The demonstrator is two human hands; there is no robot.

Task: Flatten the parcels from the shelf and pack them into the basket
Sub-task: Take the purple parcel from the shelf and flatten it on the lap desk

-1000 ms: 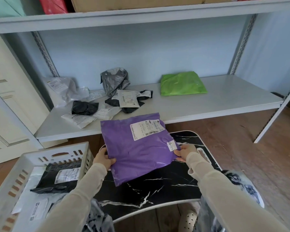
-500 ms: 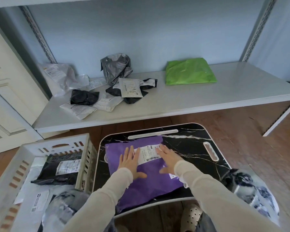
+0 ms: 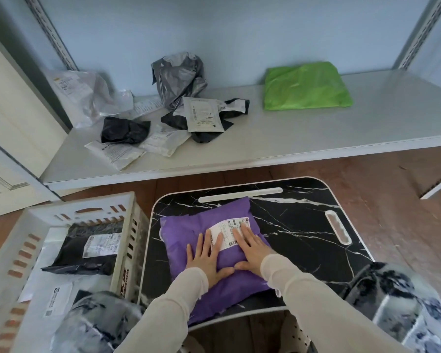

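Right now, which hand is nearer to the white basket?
Left. The left hand presses the purple parcel on the side toward the basket; the right hand lies farther away.

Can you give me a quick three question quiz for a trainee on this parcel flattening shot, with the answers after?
1. True or false: both hands lie flat, palms down, on the purple parcel.
2. Which colour is the parcel that lies alone at the right of the shelf? A) red B) green C) yellow
3. Fill in: the basket stands to the ____ of the marble-patterned tray table.

Key
1. True: the left hand and right hand press it with fingers spread, thumbs almost meeting.
2. B: the green parcel.
3. Left; a black parcel with a white label already lies in it.
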